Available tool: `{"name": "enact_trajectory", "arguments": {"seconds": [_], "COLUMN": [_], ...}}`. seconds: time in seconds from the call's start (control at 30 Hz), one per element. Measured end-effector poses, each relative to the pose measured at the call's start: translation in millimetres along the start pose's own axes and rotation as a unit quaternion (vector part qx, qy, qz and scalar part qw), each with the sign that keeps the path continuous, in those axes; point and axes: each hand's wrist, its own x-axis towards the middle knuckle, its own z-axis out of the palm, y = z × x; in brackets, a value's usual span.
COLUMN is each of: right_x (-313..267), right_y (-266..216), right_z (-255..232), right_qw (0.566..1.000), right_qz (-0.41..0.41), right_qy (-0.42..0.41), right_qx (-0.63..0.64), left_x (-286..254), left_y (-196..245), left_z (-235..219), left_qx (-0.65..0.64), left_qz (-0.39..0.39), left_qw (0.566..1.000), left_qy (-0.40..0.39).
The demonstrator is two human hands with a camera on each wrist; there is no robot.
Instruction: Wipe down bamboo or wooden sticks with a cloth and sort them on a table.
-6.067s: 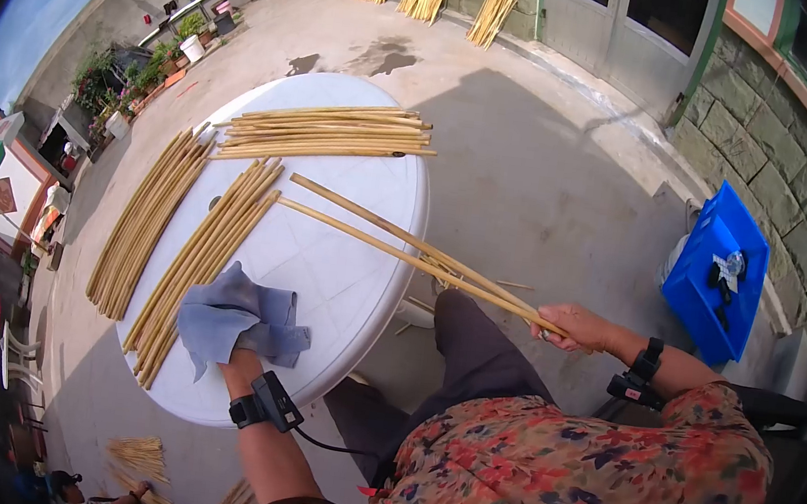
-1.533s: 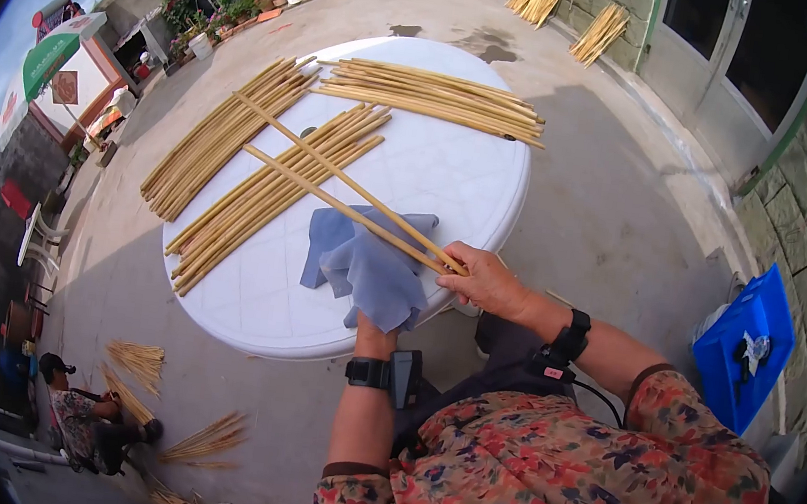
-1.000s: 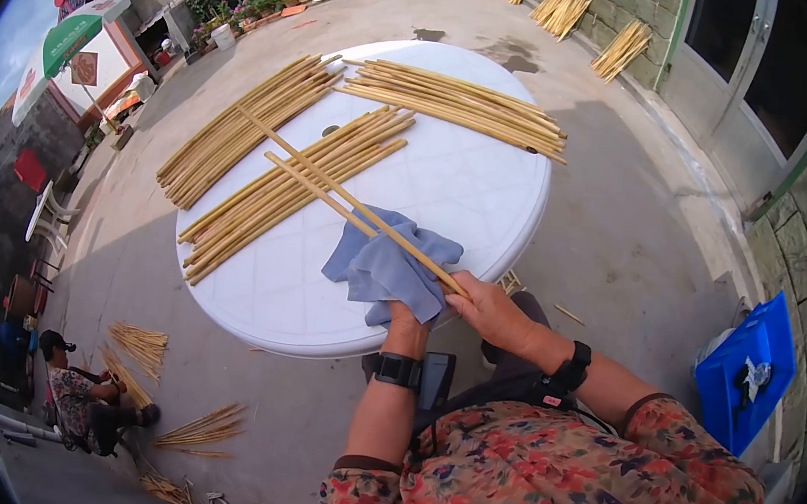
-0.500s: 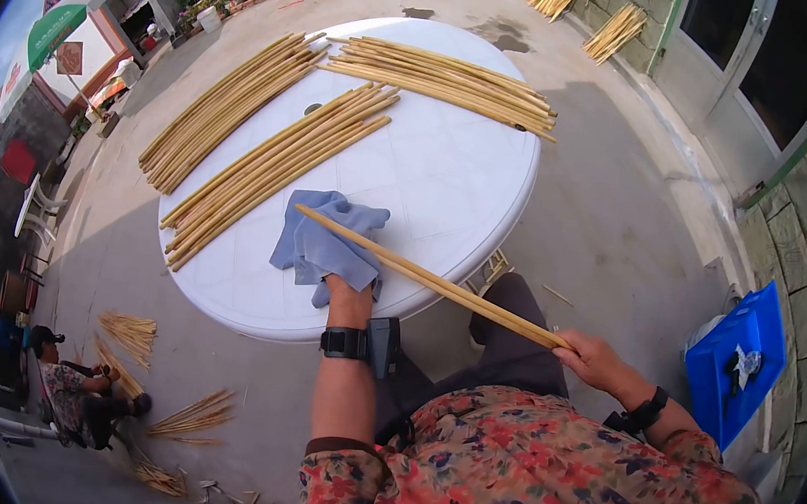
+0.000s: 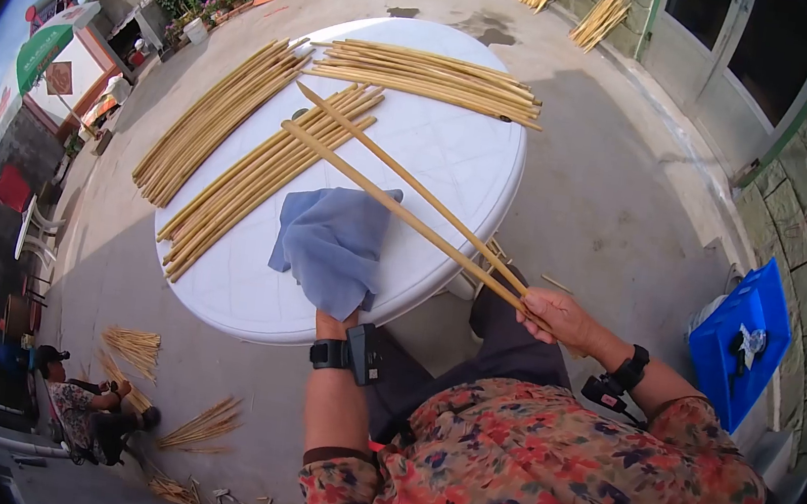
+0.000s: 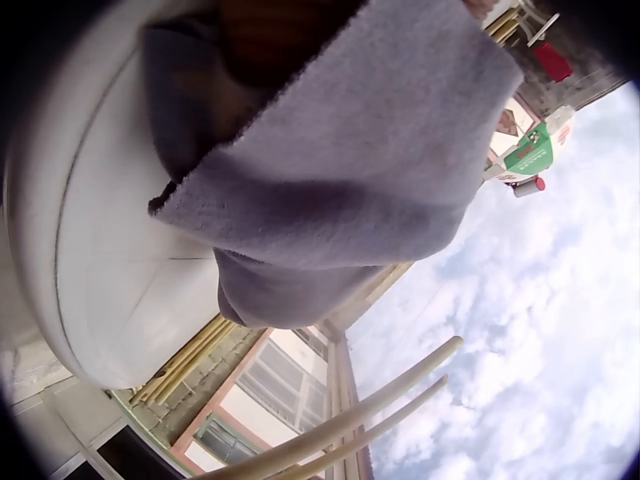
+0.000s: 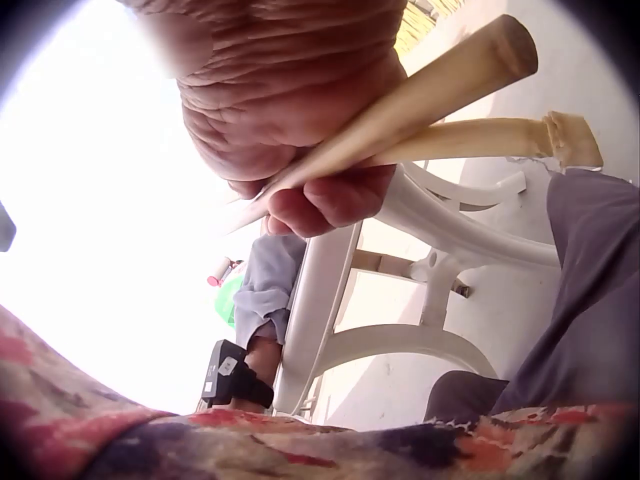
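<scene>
In the head view, my right hand (image 5: pixel 557 319) grips two long peeled sticks (image 5: pixel 408 215) by their near ends. They spread in a narrow V above the round white table (image 5: pixel 434 156), their far tips over the middle bundle of sticks (image 5: pixel 268 177). The right wrist view shows my fingers (image 7: pixel 330 203) curled round them, with the stick ends (image 7: pixel 470 75) jutting past the hand. A blue-grey cloth (image 5: pixel 330 244) drapes over my left hand (image 5: pixel 333 326) at the table's near edge, hiding the fingers. The left wrist view shows the cloth (image 6: pixel 370 170) close up, both sticks (image 6: pixel 350 420) apart from it.
Two more stick bundles lie on the table, at the left (image 5: pixel 219 122) and along the back (image 5: pixel 424 75). A blue crate (image 5: pixel 740 340) stands at the right. At lower left a person (image 5: pixel 82 405) sits near sticks (image 5: pixel 203 425) on the ground.
Half a second ago the sticks lay close together with their far end at the cloth. Now they are spread apart and reach past it, and my right hand has moved forward and a little left.
</scene>
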Motion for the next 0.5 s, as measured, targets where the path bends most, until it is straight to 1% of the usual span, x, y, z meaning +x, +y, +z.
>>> {"name": "enact_trajectory", "arguments": {"seconds": [0.03,0.07,0.13,0.17,0.23,0.27,0.33,0.37,0.5], "right_x": [11.3,22.6,45.8,58.3,82.0,91.8,107.9,110.9,115.5], "right_y": [-4.5,-10.4,-23.1,-29.0,-37.2,-36.4,-31.1,-28.7,-21.5], "right_z": [6.1,13.1,27.0,34.7,48.2,54.5,66.2,68.8,72.0], "right_qw": [0.999,0.999,0.990,0.990,0.972,0.972,0.936,0.927,0.913], "right_qz": [0.006,0.005,0.028,0.026,0.115,0.112,0.187,0.195,0.195], "right_qy": [-0.028,-0.029,-0.117,-0.117,-0.172,-0.173,-0.229,-0.238,-0.271], "right_qx": [0.018,0.018,0.072,0.072,0.115,0.113,0.191,0.217,0.232], "left_x": [-1.1,-1.5,-2.2,-3.0,-4.9,-5.1,-5.1,-5.2,-2.7], "left_y": [-1.0,-1.3,-3.5,-4.2,-5.6,-6.5,-9.0,-9.7,-13.8], "left_z": [-0.8,-1.3,-1.5,-1.9,-3.0,-3.5,-5.3,-6.5,-8.2], "left_qx": [0.001,0.002,0.001,0.001,-0.002,-0.005,-0.009,-0.011,-0.016], "left_qz": [-0.003,-0.004,-0.010,-0.012,-0.017,-0.018,-0.023,-0.027,-0.036], "left_qw": [1.000,1.000,1.000,1.000,1.000,1.000,0.999,0.999,0.999], "left_qy": [-0.002,-0.003,-0.007,-0.009,-0.014,-0.016,-0.021,-0.025,-0.035]}}
